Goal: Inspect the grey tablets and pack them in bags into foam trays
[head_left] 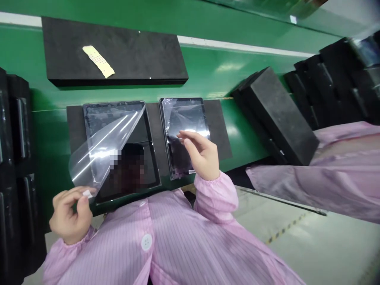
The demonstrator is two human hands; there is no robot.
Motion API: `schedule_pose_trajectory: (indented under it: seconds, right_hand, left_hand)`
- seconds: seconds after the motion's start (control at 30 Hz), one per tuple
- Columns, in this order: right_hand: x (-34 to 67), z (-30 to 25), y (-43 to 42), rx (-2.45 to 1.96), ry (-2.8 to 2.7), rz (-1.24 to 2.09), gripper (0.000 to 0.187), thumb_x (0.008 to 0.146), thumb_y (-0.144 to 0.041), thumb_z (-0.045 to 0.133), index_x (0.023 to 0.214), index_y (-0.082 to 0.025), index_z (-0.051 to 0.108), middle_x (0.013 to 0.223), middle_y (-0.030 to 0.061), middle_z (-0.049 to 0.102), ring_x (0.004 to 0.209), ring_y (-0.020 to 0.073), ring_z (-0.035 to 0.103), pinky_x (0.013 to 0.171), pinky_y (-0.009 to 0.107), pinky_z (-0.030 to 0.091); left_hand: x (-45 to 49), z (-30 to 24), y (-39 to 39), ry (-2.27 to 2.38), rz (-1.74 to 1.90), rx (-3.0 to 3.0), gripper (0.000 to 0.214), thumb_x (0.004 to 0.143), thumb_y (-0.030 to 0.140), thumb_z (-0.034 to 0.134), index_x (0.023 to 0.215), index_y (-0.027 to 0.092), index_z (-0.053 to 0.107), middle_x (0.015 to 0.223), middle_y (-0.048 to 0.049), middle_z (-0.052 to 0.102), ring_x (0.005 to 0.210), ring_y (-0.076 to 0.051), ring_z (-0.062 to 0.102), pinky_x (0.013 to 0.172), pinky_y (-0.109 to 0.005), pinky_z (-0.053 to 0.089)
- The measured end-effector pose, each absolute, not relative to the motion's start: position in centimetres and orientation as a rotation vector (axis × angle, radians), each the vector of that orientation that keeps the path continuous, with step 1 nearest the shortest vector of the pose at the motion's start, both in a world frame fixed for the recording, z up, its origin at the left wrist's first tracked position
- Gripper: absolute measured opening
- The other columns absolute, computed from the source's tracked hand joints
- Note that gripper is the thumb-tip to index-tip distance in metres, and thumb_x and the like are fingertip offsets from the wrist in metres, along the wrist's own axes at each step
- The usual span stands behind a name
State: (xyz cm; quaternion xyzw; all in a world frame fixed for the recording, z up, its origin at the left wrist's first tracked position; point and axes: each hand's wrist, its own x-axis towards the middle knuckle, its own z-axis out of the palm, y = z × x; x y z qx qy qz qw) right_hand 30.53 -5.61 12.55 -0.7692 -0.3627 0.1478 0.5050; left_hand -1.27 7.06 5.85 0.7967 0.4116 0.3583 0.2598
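Note:
Two black tablets lie side by side on a dark foam pad (218, 130) on the green bench. My left hand (71, 215) pinches the white pull tab of a clear protective film (101, 152) and holds it peeled up off the left tablet (142, 138). My right hand (202, 154) hovers over the right tablet (178, 158), fingers curled, fingertips at the edge of a second clear film (185, 116) that covers its upper half. I cannot tell whether those fingers grip that film.
A black foam slab (118, 51) with a yellowish strip (97, 60) lies at the back. Black foam blocks (279, 114) lean at the right, and black trays (14, 138) stand at the left. Another person's pink sleeve (326, 174) reaches in from the right.

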Motion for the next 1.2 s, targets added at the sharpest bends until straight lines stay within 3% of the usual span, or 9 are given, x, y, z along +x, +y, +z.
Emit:
schedule_pose_trajectory:
  seconds: [0.27,0.4,0.5,0.57,0.63,0.73,0.9,1.03,1.2]
  right_hand:
    - [30.4,13.0,-1.0,-1.658,-0.806,0.864,0.038,0.093,-0.043,0.061,0.122,-0.019,0.068,0.110,0.0087,0.076,0.091,0.0189,0.073,0.086,0.039,0.064]
    - [31.2,14.0,2.6,-1.751,-0.803,1.133,0.045,0.097,-0.050,0.056,0.121,-0.013,0.064,0.100,0.0105,0.075,0.077,0.0172,0.071,0.067,0.031,0.064]
    - [31.2,14.0,5.1,-1.926,-0.905,1.001,0.047,0.094,-0.050,0.060,0.118,-0.010,0.063,0.087,0.0086,0.072,0.069,0.0184,0.068,0.062,0.032,0.061]
    - [30.0,13.8,6.1,-1.990,-1.023,0.777,0.042,0.090,-0.035,0.067,0.123,-0.010,0.060,0.085,0.0062,0.071,0.070,0.0184,0.067,0.071,0.034,0.060]
    - [28.1,13.9,6.1,-1.918,-1.184,0.596,0.039,0.087,-0.017,0.062,0.126,-0.013,0.059,0.088,0.0046,0.071,0.075,0.0178,0.067,0.079,0.034,0.058]
    - [25.8,15.6,4.1,-1.580,-1.562,0.650,0.028,0.086,-0.007,0.051,0.106,-0.016,0.068,0.089,0.0053,0.072,0.082,0.0169,0.068,0.080,0.031,0.056]
    - [28.6,18.6,-1.5,-0.975,-1.766,1.339,0.022,0.079,-0.004,0.051,0.073,-0.020,0.064,0.074,0.0023,0.068,0.073,0.0137,0.069,0.069,0.024,0.057]
    - [32.1,16.1,-4.6,-1.155,-1.402,1.144,0.024,0.082,-0.018,0.059,0.062,-0.026,0.050,0.053,-0.0030,0.053,0.056,0.0173,0.066,0.079,0.038,0.060]
    - [32.0,11.7,-5.7,-1.290,-1.134,0.949,0.013,0.066,-0.045,0.064,0.060,-0.038,0.055,0.041,0.0010,0.035,0.044,0.0294,0.052,0.062,0.052,0.056]
  left_hand:
    - [-0.2,7.0,7.7,0.601,1.161,2.698,0.015,0.085,0.015,0.064,0.071,0.018,0.059,0.070,-0.0041,0.072,0.066,-0.022,0.069,0.066,-0.038,0.037]
    - [1.7,9.0,7.5,0.345,1.052,2.738,0.008,0.089,0.018,0.063,0.081,0.018,0.066,0.074,-0.0041,0.075,0.069,-0.021,0.070,0.068,-0.037,0.043]
    - [3.6,9.9,6.6,0.117,0.924,2.696,0.007,0.089,0.013,0.064,0.094,0.014,0.069,0.089,-0.0065,0.078,0.085,-0.021,0.074,0.082,-0.036,0.055]
    - [4.7,10.1,6.1,0.044,0.866,2.682,0.013,0.091,0.013,0.063,0.102,0.010,0.070,0.101,-0.0090,0.078,0.099,-0.022,0.074,0.092,-0.036,0.059]
    - [5.4,10.0,5.8,0.053,0.825,2.696,0.018,0.093,0.014,0.060,0.107,0.007,0.070,0.109,-0.0101,0.076,0.105,-0.022,0.073,0.095,-0.035,0.060]
    - [5.6,9.8,5.6,0.084,0.822,2.721,0.021,0.096,0.015,0.055,0.108,0.008,0.070,0.108,-0.0082,0.077,0.101,-0.020,0.074,0.093,-0.032,0.062]
    - [4.5,8.3,5.2,0.139,0.976,2.738,0.023,0.099,0.014,0.048,0.104,0.012,0.071,0.103,-0.0041,0.078,0.101,-0.015,0.074,0.096,-0.027,0.060]
    - [3.2,6.7,4.5,0.106,1.059,2.781,0.027,0.098,0.010,0.047,0.112,0.009,0.070,0.111,-0.0042,0.077,0.112,-0.014,0.070,0.113,-0.027,0.048]
    - [3.0,5.8,3.9,0.164,1.137,2.780,0.031,0.101,0.013,0.043,0.113,0.013,0.072,0.109,-0.0020,0.077,0.112,-0.012,0.069,0.120,-0.027,0.038]
